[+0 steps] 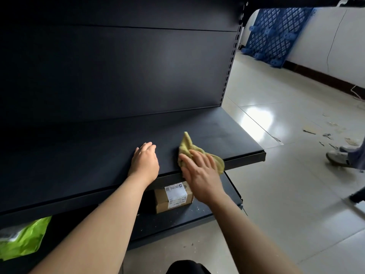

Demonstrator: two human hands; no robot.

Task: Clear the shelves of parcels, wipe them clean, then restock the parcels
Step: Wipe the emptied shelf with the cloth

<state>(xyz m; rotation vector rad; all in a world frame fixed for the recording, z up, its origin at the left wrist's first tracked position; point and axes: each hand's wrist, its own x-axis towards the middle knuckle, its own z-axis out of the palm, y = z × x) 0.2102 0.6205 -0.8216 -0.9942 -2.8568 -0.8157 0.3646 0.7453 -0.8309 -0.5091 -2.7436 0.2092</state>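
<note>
Head view. The dark metal shelf (98, 155) is the thing being cleaned, and it carries no parcels, so the clearing step looks done for this level and the wiping is in hand.

The right hand (199, 171) lies flat on a yellow-green cloth (186, 142) near the front lip of the shelf, towards its right end. Its fingers (186, 160) are straight and spread. They press the cloth down and grip nothing, which suits sliding it across the surface. One corner of the cloth hangs just over the front lip.

The left hand (145, 161) rests palm down on the shelf just left of the cloth, apart from it. Its fingers are relaxed and hold nothing; it is probably there as a brace while the person leans in.

The shelf looks matt and dark, with a faint dusty haze towards its right end.

Beneath the shelf, a cardboard parcel (173, 196) with a white label sits on the lower shelf (177, 216), which is flecked with pale specks. A green bag (23, 238) lies below the shelf's left part. Both probably await restocking.

To the right of the shelf, on the tiled floor (276, 194), are scraps of litter and another person's shoe (335, 157).
</note>
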